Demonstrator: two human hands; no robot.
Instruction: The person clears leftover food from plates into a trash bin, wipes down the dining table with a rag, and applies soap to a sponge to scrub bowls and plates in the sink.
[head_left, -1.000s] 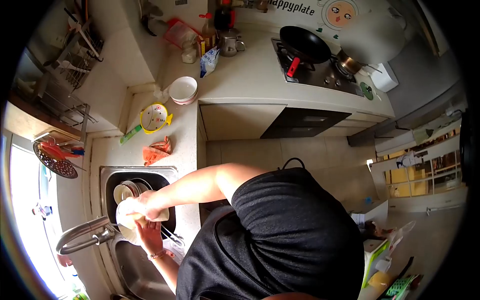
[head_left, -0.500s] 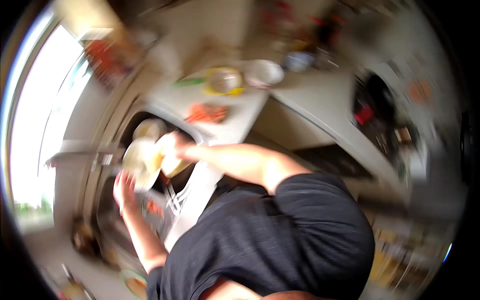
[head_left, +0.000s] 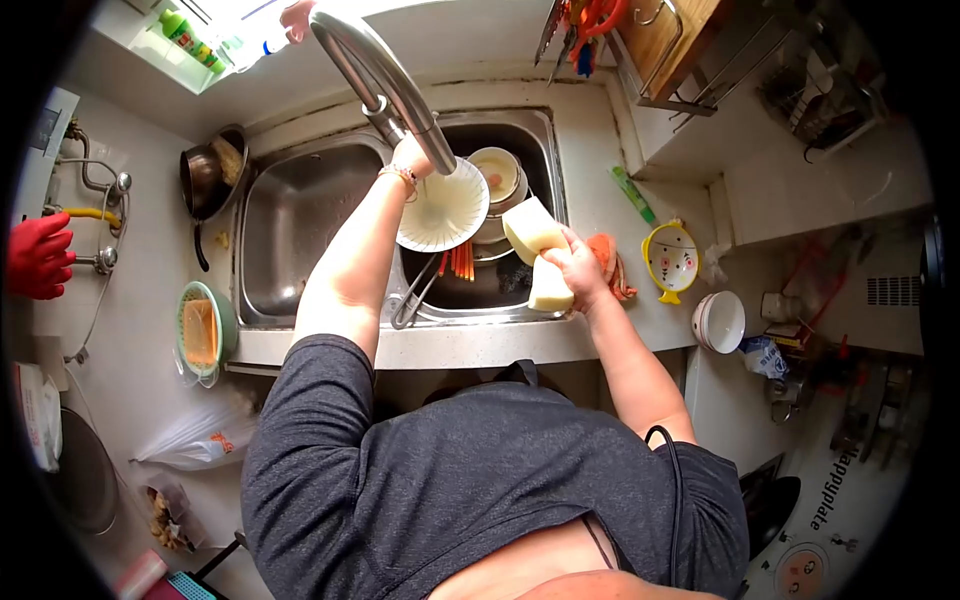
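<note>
My left hand (head_left: 412, 158) grips the upper rim of a white ribbed bowl (head_left: 445, 208), its fingers partly hidden behind the tap. The bowl is tilted over the divider and right basin, its inside facing me. My right hand (head_left: 574, 266) is closed around a pale yellow sponge (head_left: 532, 226), pinched so that one part sticks up and another hangs down. The sponge is to the right of the bowl, apart from it. Stacked dishes (head_left: 497, 175) sit in the right basin behind the bowl. Orange-red chopsticks (head_left: 460, 262) lie below it.
The curved metal tap (head_left: 385, 75) arches above my left hand. At left is the steel basin (head_left: 305, 230), with a pan (head_left: 205, 180) beside it. An orange cloth (head_left: 607, 262), a yellow-rimmed dish (head_left: 670, 258) and a white bowl (head_left: 719, 322) stand on the right counter.
The view has turned and sharpened. My left hand has shifted from the bowl's side to its upper rim under the tap. My right hand with the sponge has moved away from the bowl.
</note>
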